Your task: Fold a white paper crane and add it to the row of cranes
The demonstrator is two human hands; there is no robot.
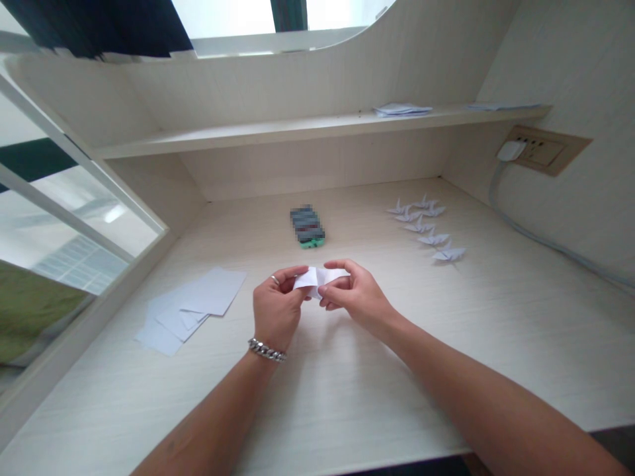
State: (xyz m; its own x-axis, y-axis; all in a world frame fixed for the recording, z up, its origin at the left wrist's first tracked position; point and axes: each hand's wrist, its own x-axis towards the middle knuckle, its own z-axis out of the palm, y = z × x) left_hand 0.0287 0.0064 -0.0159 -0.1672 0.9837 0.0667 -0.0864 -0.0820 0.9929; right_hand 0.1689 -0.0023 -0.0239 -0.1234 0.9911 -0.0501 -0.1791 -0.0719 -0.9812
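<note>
Between my two hands is a small piece of folded white paper (308,279), creased down its middle and held just above the desk. My left hand (278,305), with a ring and a chain bracelet, pinches its left side between thumb and fingers. On the other side my right hand (354,291) grips the right part, its thumb near the centre crease. The fingers hide some of the folds. Farther right, several folded paper cranes (421,226) stand in a loose group. Flat white paper sheets (213,292) lie overlapping to the left of my left hand.
Beyond my hands lies a dark, blurred-out object with a green end (307,228). A shelf (278,135) runs along the back, bearing a stack of folded paper (403,110). At right, a white plug (510,151) sits in a wall socket, its cable (546,243) trailing down the wall.
</note>
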